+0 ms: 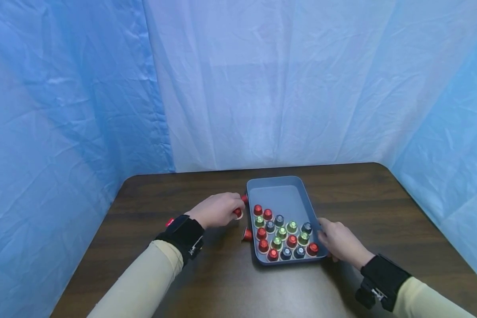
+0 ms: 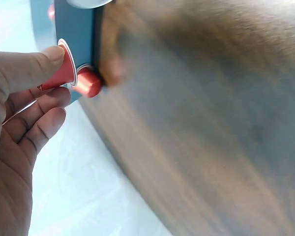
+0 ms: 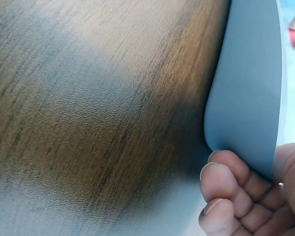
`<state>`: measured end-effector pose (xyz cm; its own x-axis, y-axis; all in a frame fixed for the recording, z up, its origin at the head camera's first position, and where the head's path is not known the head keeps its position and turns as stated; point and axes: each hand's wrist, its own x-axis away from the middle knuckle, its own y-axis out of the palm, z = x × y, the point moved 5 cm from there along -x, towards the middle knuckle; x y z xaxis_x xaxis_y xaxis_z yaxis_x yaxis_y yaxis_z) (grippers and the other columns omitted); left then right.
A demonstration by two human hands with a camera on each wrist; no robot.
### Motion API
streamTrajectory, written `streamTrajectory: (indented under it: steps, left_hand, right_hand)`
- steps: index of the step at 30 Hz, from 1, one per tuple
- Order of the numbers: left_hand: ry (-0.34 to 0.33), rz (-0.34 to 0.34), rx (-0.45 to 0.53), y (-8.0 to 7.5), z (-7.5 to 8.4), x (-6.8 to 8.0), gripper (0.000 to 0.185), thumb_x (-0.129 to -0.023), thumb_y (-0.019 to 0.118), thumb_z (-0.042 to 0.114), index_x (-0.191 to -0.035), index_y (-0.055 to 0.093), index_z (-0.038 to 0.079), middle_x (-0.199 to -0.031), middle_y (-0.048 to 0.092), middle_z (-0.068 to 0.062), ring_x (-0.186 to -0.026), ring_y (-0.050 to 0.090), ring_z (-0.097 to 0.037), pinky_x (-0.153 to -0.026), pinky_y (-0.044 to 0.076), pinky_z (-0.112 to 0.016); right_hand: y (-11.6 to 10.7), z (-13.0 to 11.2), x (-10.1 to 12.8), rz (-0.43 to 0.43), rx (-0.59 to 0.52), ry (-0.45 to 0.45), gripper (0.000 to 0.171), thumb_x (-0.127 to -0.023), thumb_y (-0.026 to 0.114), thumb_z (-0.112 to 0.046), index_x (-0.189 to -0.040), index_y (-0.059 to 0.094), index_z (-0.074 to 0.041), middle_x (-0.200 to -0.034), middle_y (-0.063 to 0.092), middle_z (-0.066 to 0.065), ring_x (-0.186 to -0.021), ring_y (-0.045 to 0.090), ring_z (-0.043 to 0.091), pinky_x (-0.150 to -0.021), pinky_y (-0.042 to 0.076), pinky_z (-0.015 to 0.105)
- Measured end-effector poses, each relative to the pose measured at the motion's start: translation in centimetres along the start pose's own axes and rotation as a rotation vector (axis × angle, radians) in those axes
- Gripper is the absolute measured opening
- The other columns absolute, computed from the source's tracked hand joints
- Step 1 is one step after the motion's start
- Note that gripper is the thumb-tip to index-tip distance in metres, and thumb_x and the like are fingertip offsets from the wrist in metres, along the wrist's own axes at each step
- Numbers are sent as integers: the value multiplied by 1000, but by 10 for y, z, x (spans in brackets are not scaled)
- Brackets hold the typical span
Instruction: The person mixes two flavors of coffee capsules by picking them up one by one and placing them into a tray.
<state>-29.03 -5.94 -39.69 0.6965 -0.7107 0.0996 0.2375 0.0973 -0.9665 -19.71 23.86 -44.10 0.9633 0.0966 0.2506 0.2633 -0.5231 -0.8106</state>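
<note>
Pinching red capsule (image 1: 237, 213) in left hand (image 1: 216, 210), just left of tray (image 1: 280, 191) on table (image 1: 342, 185); right hand (image 1: 341, 242) gripped tray's near-right edge. We judged next: lift over wall, seat upright beside other capsules (image 1: 285, 234).

tray (image 1: 280, 194) far half free, capsules (image 1: 285, 236) crowd near half, table (image 1: 381, 198) rt side open

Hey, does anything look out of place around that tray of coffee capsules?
Yes. One red capsule lies tipped on its side on the table, outside the tray's left wall, while the capsules inside stand upright in rows.
</note>
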Motion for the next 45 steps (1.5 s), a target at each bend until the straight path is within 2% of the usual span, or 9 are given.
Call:
streamTrajectory:
  steps: [7, 13, 18, 28, 34, 42, 45]
  left_hand:
    - [40, 85, -63, -20, 10, -9, 25, -90, 80, 18, -115, 74, 17, -99, 64, 5, -92, 60, -10, -90, 56, -28]
    - [85, 141, -94, -26, 21, -18, 24, -93, 76, 14, -117, 74, 16, -106, 66, 3, -101, 62, -11, -93, 55, -30]
    - [87, 157, -88, -21, 25, -26, 25, -94, 75, 11, -119, 74, 14, -105, 66, 2, -100, 63, -12, -92, 55, -30]
    - [50, 134, -73, -9, 33, -40, 33, -95, 74, 12, -128, 70, 13, -113, 68, -2, -107, 65, -15, -94, 55, -31]
    - [8, 117, -57, -3, 36, -47, 33, -92, 77, 15, -123, 68, 18, -108, 69, 1, -103, 66, -14, -91, 56, -30]
    - [25, 127, -87, 3, 37, -55, 23, -92, 77, 13, -112, 68, 18, -97, 67, 4, -90, 64, -12, -82, 56, -28]
    - [11, 127, -92, 5, 36, -58, 22, -93, 76, 13, -114, 69, 18, -97, 67, 4, -90, 63, -11, -82, 56, -28]
  right_hand:
    - [0, 1, 0, -2, 1, 0, 54, -100, 61, -10, -146, 41, 10, -78, 58, 8, -49, 56, 19, -49, 52, 34]
    - [0, 0, 0, -5, 4, -6, 53, -101, 61, -10, -146, 41, 11, -75, 56, 7, -49, 56, 19, -49, 52, 33]
    - [1, -1, 2, -10, -3, -2, 53, -101, 60, -9, -146, 41, 10, -74, 57, 7, -49, 56, 18, -49, 52, 33]
    - [1, -1, 3, -6, 2, 3, 53, -101, 61, -10, -146, 43, 10, -76, 57, 7, -49, 56, 18, -48, 52, 33]
    - [0, -1, 5, -1, 4, -6, 53, -100, 62, -10, -146, 43, 10, -75, 57, 7, -49, 56, 18, -48, 52, 32]
    - [-1, 0, 6, -4, 8, -6, 53, -100, 62, -10, -146, 43, 10, -74, 56, 7, -49, 56, 18, -48, 52, 32]
    - [-2, 0, 6, -5, 6, -3, 54, -100, 62, -10, -146, 42, 10, -74, 56, 7, -49, 56, 18, -49, 52, 32]
